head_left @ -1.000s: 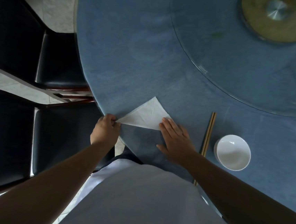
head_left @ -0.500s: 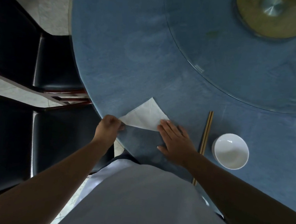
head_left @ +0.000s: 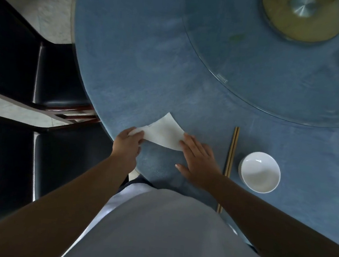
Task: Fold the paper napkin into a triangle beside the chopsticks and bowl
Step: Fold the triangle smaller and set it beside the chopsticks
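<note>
A white paper napkin (head_left: 163,132), folded to a triangle, lies near the table's front edge on the blue cloth. My left hand (head_left: 127,144) pinches its left corner, which is lifted and curled a little. My right hand (head_left: 197,161) lies flat, fingers spread, with the fingertips pressing the napkin's right corner. A pair of wooden chopsticks (head_left: 231,153) lies to the right of that hand, pointing away from me. Right of the chopsticks stands an empty white bowl (head_left: 260,172).
The round table (head_left: 134,58) is covered in blue cloth. A glass turntable (head_left: 274,61) on a yellowish hub (head_left: 299,16) takes up the far right. Two dark chairs (head_left: 62,72) stand at the left, close to the table's edge.
My left hand has moved right along the napkin's edge and raised its left corner, so the flat triangle now looks bent. My right hand stays on the right corner.
</note>
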`<state>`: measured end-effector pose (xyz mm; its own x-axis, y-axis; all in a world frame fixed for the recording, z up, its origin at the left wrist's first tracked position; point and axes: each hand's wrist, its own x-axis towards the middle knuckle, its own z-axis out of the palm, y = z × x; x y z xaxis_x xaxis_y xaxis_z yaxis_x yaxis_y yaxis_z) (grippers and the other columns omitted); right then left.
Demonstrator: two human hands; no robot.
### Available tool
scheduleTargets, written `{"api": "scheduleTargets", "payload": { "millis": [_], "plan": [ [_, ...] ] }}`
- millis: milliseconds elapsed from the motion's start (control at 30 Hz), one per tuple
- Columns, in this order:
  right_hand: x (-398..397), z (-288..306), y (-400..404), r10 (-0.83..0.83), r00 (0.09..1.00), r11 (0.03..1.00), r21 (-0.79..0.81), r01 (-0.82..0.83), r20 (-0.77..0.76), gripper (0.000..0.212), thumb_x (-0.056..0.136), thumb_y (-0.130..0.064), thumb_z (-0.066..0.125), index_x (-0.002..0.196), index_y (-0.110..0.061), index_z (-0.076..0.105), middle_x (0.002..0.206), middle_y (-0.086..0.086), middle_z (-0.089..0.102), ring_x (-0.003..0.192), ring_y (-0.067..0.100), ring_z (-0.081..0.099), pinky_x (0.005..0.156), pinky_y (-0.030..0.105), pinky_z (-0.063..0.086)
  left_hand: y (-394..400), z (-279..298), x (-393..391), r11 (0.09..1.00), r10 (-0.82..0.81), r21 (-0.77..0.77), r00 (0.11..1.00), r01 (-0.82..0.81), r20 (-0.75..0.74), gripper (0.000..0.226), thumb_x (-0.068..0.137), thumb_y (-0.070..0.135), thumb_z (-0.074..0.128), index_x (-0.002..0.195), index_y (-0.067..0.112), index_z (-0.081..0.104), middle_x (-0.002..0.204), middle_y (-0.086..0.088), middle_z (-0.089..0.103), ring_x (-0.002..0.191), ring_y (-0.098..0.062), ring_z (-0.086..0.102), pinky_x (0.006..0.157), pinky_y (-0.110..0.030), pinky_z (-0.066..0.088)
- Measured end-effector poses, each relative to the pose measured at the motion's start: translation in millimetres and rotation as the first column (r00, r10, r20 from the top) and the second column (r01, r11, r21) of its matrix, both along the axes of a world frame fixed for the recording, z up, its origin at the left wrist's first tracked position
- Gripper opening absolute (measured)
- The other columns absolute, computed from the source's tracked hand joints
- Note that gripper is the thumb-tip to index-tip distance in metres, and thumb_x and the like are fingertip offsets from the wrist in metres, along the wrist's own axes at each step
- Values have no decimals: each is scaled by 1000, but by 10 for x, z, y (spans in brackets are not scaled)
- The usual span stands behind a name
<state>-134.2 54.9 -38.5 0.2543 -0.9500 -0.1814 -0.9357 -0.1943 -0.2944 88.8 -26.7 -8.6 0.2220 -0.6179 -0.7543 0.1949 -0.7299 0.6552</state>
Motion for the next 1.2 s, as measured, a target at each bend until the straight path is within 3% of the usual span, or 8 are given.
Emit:
{"api": "scheduleTargets", "payload": {
  "millis": [200,300,467,700,833,1033,1100,1200],
  "plan": [
    [18,99,-180,-329,900,944,65,324,285,73,82,-56,47,143,-18,35,159,4,19,142,17,17,108,38,17,-77,450,-57,914,-236,-333,971,232,28,30,69,14,62,95,29,64,90,2,59,78,-10,59,76,-29,48],
    [39,201,-378,-507,649,860,281,426,567,65,76,-34,64,136,-15,46,151,6,33,139,20,28,110,29,20,-139,707,-80,827,-395,-458,917,325,-62,31,71,6,59,94,26,65,85,3,55,73,-11,54,73,-30,45],
    [115,455,-610,-599,314,787,613,64,737,86,63,-17,70,141,-22,33,143,-5,36,130,7,34,91,12,35,-248,1137,-123,743,-602,-527,756,413,-256,28,74,-3,49,95,13,57,73,1,56,65,-12,54,59,-24,48],
    [311,599,-561,-611,-43,785,599,-160,790,55,77,-3,68,130,-9,52,125,9,61,123,24,54,102,37,43,-519,1390,-83,748,-628,-530,684,399,-371,27,74,-3,44,90,14,59,70,1,57,62,-14,57,54,-25,49],
    [350,481,-438,-690,-30,723,687,-74,723,39,73,-16,74,111,-23,65,103,-3,69,102,19,61,84,34,49,-753,1193,-141,751,-610,-438,774,495,-172,24,65,1,46,84,12,55,71,-1,50,62,-15,51,52,-22,43],
    [393,240,-153,-845,-25,518,829,213,534,19,69,-17,77,87,-14,73,101,11,72,98,28,67,86,42,51,-916,530,-345,642,-726,-240,678,728,116,21,69,6,55,84,20,56,84,-2,53,76,-16,55,61,-23,49],
    [431,209,-82,-904,-34,404,877,259,426,4,76,-9,75,75,-9,71,85,12,72,80,24,67,73,35,51,-950,265,-382,620,-730,-166,641,767,237,23,80,1,55,82,23,57,87,-6,56,77,-21,54,67,-30,46],
    [443,190,-25,-934,122,357,881,310,335,30,83,-10,68,55,-13,59,45,1,53,41,10,49,45,20,36,-971,4,-395,608,-703,-68,576,791,417,17,84,7,56,89,23,60,94,-7,61,74,-20,58,62,-30,51]
  ]
}}
